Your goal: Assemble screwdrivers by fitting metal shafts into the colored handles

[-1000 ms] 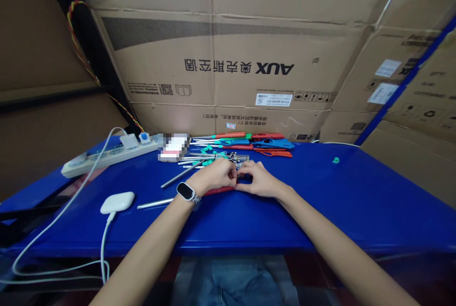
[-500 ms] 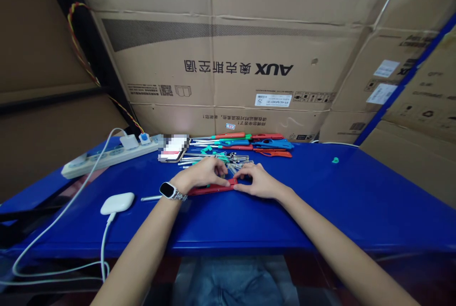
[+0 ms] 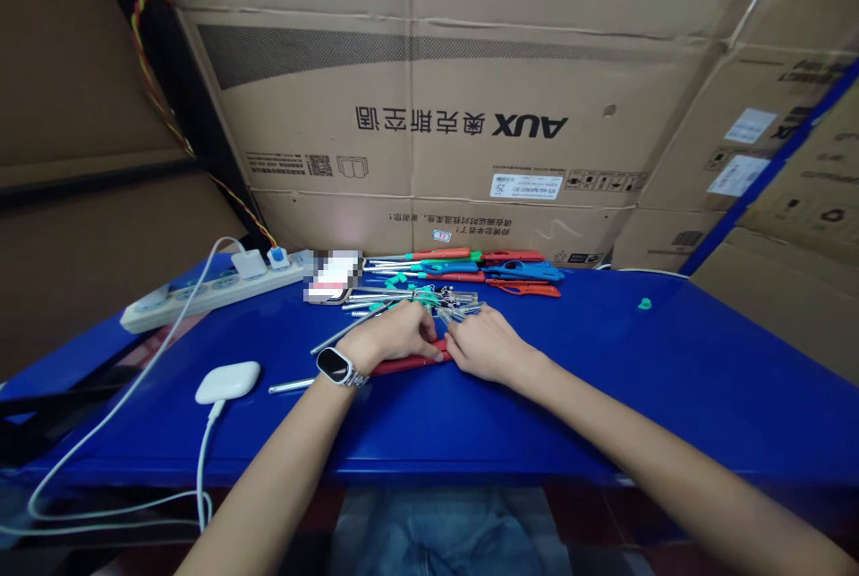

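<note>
- The left hand (image 3: pixel 397 336) is resting on the blue tabletop (image 3: pixel 604 379) with its fingers curled down over the near end of a red tool (image 3: pixel 409 364), closing on it from above.
- The right hand (image 3: pixel 484 345) is lying just beside the left one, fingers bent, its fingertips pressing on the same red tool where it ends at the middle; the two hands are almost touching there.
- The red tool is lying flat on the tabletop, running leftward from between the hands and passing under the left wrist, which is wearing a wristwatch (image 3: pixel 335 366).
- A thin metal rod (image 3: pixel 292 385) is sticking out to the left, beyond the watch; whether it is joined to the red tool I cannot tell.
- Just behind the hands, a heap of metal rods and small parts (image 3: pixel 416 297) is lying on the tabletop, and behind that a row of red, blue and green tool handles (image 3: pixel 497 270) is lying against the foot of a large cardboard box (image 3: pixel 429 111).
- At the left, a white power strip (image 3: pixel 208 290) is sitting along the back edge, and a white oval charger (image 3: pixel 226 381) with its cable is sitting near the front.
- A small green piece (image 3: pixel 645 303) is lying alone, well apart on the right.
</note>
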Demonstrator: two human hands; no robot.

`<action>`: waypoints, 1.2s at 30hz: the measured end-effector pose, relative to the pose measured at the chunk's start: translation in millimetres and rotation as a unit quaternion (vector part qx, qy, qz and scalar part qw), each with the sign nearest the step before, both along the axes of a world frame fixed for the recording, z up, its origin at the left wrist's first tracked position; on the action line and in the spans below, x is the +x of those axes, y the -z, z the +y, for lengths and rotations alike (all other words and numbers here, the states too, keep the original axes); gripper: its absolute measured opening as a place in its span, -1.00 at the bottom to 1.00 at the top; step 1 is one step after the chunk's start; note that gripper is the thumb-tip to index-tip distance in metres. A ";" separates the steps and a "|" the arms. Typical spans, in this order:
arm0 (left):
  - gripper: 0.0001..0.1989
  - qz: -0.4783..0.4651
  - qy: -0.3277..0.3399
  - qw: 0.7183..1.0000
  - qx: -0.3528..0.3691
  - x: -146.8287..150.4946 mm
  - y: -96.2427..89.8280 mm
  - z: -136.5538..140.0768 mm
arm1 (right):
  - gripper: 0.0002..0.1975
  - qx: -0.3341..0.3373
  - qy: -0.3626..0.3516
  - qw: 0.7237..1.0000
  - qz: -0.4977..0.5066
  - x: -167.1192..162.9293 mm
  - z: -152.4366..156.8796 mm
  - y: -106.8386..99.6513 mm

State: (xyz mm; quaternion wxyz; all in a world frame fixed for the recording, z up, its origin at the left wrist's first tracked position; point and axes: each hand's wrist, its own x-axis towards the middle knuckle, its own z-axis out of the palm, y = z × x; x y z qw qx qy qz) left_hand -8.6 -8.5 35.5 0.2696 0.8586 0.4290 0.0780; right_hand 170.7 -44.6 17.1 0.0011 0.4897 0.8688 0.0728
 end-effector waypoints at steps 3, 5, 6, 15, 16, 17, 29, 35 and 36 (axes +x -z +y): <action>-0.74 -0.006 -0.001 1.000 0.001 -0.5 2.6 0.6 | -0.69 -0.018 0.005 1.000 -0.008 -0.4 -1.2 -5.1; -0.72 -0.010 0.001 1.000 -0.003 -1.7 6.2 2.0 | -0.72 -0.026 0.004 1.000 -0.006 1.0 -1.9 -10.0; -0.71 -0.012 0.001 1.000 -0.006 -2.8 7.9 2.7 | -0.73 -0.029 0.006 1.000 0.003 2.4 -1.8 -12.6; -0.56 -0.218 -0.131 0.958 0.129 -42.2 -8.2 12.2 | -0.86 -0.125 -0.050 0.934 0.332 3.3 31.1 -14.8; -0.57 -0.233 -0.153 0.948 0.153 -46.8 -9.5 14.2 | -0.86 -0.134 -0.056 0.930 0.338 -2.3 36.5 -11.8; -0.57 -0.239 -0.166 0.942 0.166 -50.4 -9.7 16.1 | -0.85 -0.136 -0.066 0.930 0.336 -8.9 41.5 -8.7; -0.65 -0.191 -0.133 0.960 0.154 -48.2 -3.0 15.3 | -0.82 -0.037 -0.081 0.970 0.224 -30.0 34.2 -13.5; -0.64 -0.193 -0.131 0.956 0.176 -46.5 3.5 20.1 | -0.56 -0.134 -0.141 0.967 0.167 -30.2 18.0 -6.8; -0.64 -0.192 -0.132 0.956 0.177 -47.0 4.9 21.3 | -0.61 -0.138 -0.137 0.966 0.169 -30.9 18.2 -4.9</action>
